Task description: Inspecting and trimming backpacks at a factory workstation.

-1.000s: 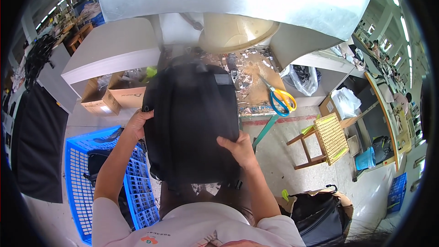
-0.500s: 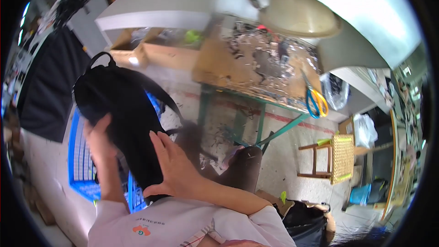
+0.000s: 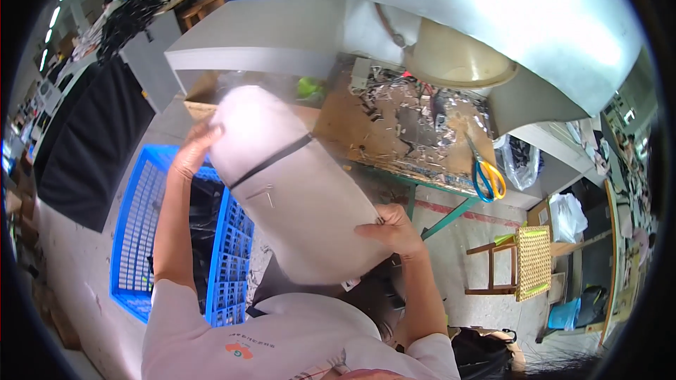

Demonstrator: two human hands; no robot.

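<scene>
A backpack [image 3: 296, 204] is held up slantwise in front of my chest, its pale side facing me. Across that side runs a thin black band [image 3: 271, 162]. My left hand [image 3: 196, 148] grips its upper left edge, the fingers partly hidden by the bag. At the lower right edge my right hand [image 3: 394, 231] is closed, with the thumb lying on the pale face. The black side seen before is turned away.
A blue plastic crate [image 3: 144, 239] with black items stands at my left. Ahead, a littered workbench [image 3: 338, 134] carries yellow-and-blue-handled scissors [image 3: 486, 176] at its right edge. A woven stool [image 3: 531, 264] stands to the right, and a black bag [image 3: 479, 355] lies lower right.
The backpack has been turned over from its black side to its pale side and tilted the other way. My right hand has moved right to its lower edge; my left hand has gone up.
</scene>
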